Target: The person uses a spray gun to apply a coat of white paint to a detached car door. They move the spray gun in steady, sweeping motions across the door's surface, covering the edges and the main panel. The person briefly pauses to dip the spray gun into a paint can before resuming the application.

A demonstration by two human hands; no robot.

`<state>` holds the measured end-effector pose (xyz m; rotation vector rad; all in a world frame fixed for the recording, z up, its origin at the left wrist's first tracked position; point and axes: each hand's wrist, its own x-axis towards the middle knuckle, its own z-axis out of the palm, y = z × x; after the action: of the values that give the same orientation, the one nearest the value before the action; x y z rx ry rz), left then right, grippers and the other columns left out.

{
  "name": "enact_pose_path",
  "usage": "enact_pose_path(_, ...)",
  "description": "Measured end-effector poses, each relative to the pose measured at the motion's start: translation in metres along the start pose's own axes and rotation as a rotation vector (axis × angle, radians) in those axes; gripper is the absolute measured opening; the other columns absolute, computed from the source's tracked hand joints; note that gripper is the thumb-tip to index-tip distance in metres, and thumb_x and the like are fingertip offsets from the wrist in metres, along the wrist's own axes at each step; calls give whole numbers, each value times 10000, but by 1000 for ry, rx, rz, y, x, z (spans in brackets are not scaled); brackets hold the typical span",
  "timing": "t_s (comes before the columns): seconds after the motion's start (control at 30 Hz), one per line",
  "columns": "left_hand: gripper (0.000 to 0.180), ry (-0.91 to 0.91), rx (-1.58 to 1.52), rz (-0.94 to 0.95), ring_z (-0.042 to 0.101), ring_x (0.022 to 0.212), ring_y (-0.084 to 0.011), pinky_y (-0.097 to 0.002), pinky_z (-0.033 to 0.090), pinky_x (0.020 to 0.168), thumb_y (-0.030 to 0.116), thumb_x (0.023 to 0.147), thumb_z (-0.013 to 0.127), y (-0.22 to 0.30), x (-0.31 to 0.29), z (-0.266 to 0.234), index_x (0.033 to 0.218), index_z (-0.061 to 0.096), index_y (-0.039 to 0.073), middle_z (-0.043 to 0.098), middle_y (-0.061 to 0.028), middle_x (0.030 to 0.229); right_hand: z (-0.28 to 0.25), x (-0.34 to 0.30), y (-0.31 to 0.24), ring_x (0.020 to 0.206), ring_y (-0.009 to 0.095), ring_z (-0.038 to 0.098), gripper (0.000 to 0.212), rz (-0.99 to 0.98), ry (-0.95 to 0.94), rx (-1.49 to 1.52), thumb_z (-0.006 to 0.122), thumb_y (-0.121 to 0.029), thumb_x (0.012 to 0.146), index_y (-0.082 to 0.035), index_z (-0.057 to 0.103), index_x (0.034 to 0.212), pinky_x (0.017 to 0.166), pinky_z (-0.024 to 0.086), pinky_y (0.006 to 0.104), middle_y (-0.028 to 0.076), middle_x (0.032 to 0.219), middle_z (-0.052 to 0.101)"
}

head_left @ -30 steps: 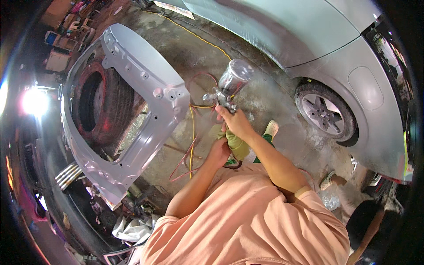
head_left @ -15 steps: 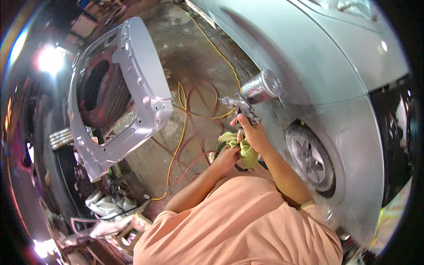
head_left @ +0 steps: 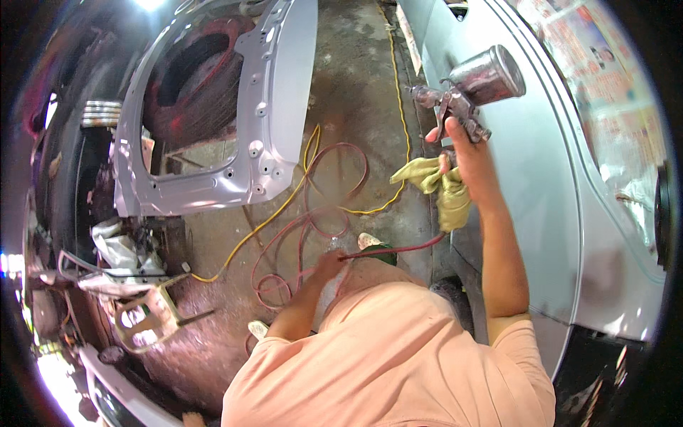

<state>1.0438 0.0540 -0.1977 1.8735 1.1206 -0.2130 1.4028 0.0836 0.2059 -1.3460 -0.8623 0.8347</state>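
Right hand [head_left: 475, 164] grasping gravity-feed spray gun [head_left: 459, 107], upper right of frame, beside silver car side [head_left: 530, 199]; left hand [head_left: 329, 266], lower centre, blurred but apparently closed round red hose [head_left: 398, 249]. Risks, judged: floor loops could snag a shoe [head_left: 368, 240]; cloth [head_left: 454, 203] below gun could smear paintwork if swung rightward.

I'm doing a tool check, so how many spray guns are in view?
1: the spray gun in the right hand, with a yellow-green cloth by its handle. Others may be hidden.
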Motion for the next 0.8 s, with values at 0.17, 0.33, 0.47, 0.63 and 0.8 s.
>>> enact_pose_path(0.17, 386, 221, 178, -383, 703, 962, -378, -506, 547, 812, 462, 884, 712, -90, -41, 20, 1005, 716, 95, 729, -171, 939, -33, 74, 34, 604, 79, 561, 454, 108, -200, -326, 659, -455, 981, -62, 643, 1208, 506, 468, 247, 36, 900, 674)
enact_pose_path(0.33, 476, 133, -50, -562, 704, 976, -371, -499, 537, 825, 561, 914, 647, -46, -78, 30, 1008, 715, 99, 734, -180, 959, -1, 96, 94, 617, 215, 642, 550, 92, -316, -543, 689, -493, 942, -36, 613, 1239, 538, 496, 359, 129, 814, 683)
enact_pose_path(0.47, 501, 157, -120, -672, 704, 985, -372, -497, 531, 834, 592, 928, 610, -21, -97, 55, 1043, 723, 118, 739, -175, 990, 36, 84, 118, 687, 328, 679, 581, 123, -509, -612, 704, -506, 916, -65, 615, 1285, 643, 519, 403, 197, 893, 715)
enact_pose_path(0.63, 514, 191, -219, -767, 701, 1000, -373, -492, 530, 839, 599, 935, 589, 5, -115, 78, 1080, 728, 125, 738, -177, 1012, 53, 79, 113, 589, 164, 591, 530, 299, -893, -441, 745, -400, 918, -41, 613, 1284, 580, 488, 328, 94, 863, 683)
enact_pose_path(0.8, 530, 178, -234, -762, 707, 976, -385, -492, 536, 837, 607, 935, 582, 25, -97, 53, 1076, 727, 118, 739, -185, 986, 57, 107, 120, 563, 115, 554, 525, 401, -1017, -452, 755, -367, 926, -22, 613, 1296, 545, 474, 302, 63, 831, 670)
